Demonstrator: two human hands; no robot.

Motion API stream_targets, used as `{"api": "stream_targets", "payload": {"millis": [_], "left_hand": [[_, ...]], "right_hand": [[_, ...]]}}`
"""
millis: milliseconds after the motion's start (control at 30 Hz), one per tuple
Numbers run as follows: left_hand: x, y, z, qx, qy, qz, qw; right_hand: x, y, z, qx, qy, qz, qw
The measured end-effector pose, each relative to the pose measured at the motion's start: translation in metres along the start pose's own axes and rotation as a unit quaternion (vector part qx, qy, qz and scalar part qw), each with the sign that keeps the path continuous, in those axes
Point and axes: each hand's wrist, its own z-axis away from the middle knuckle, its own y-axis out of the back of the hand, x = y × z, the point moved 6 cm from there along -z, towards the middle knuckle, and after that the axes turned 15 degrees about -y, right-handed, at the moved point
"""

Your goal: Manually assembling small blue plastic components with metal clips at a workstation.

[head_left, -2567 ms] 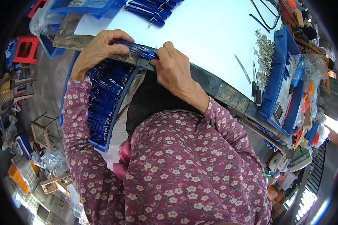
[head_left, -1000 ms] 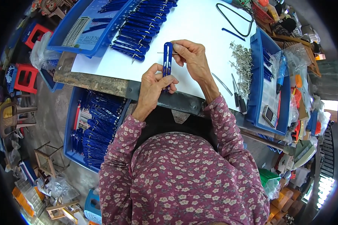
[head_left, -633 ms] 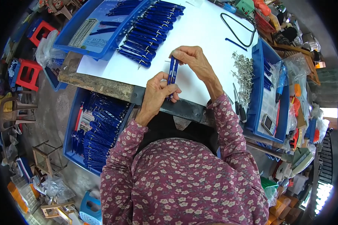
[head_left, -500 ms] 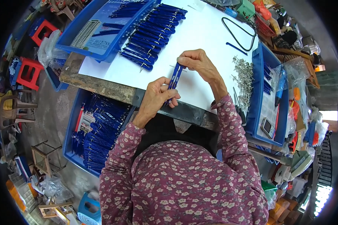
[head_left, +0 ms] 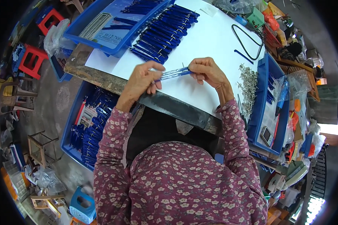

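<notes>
Above the near edge of the white-topped table, a slim blue strip-like piece (head_left: pixel 179 74) with shiny, pale streaks stretches crosswise between my hands. My right hand (head_left: pixel 209 71) pinches its right end between thumb and fingers. At the other end, my left hand (head_left: pixel 143 78) has its thumb and fingers about the piece, slightly blurred. A small metal pin sticks up near the right fingertips. Just beyond my left hand lies a long row of similar blue pieces (head_left: pixel 167 32) with metal pins across them. The exact kind of piece cannot be made out.
A heap of small metal pins (head_left: pixel 248 84) lies right of my right hand, beside a blue tray (head_left: pixel 254 123). Further off are a black looped cord (head_left: pixel 248 56) and a single blue strip (head_left: pixel 243 56). Blue trays stand at upper left (head_left: pixel 118 51) and lower left (head_left: pixel 68 129), holding blue pieces.
The blue piece has turned from nearly upright to nearly level. My left hand has moved left, and my right hand has come down slightly to the piece's right end. The view has shifted.
</notes>
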Motion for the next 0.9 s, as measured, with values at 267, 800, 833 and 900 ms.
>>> {"api": "stream_targets", "payload": {"millis": [267, 800, 833, 900], "left_hand": [[0.003, 0.035, -0.012, 0.174, -0.124, 0.127, 0.969], [-0.019, 0.016, 0.014, 0.233, -0.169, -0.093, 0.953], [-0.018, 0.016, 0.014, 0.231, -0.169, -0.093, 0.954], [-0.019, 0.016, 0.014, 0.229, -0.169, -0.093, 0.954]], "right_hand": [[0.015, -0.023, -0.011, -0.019, 0.009, -0.147, 0.989], [0.008, -0.052, -0.061, 0.123, 0.026, -0.142, 0.982], [0.008, -0.051, -0.061, 0.123, 0.026, -0.141, 0.982], [0.010, -0.049, -0.061, 0.123, 0.007, -0.149, 0.981]]}}
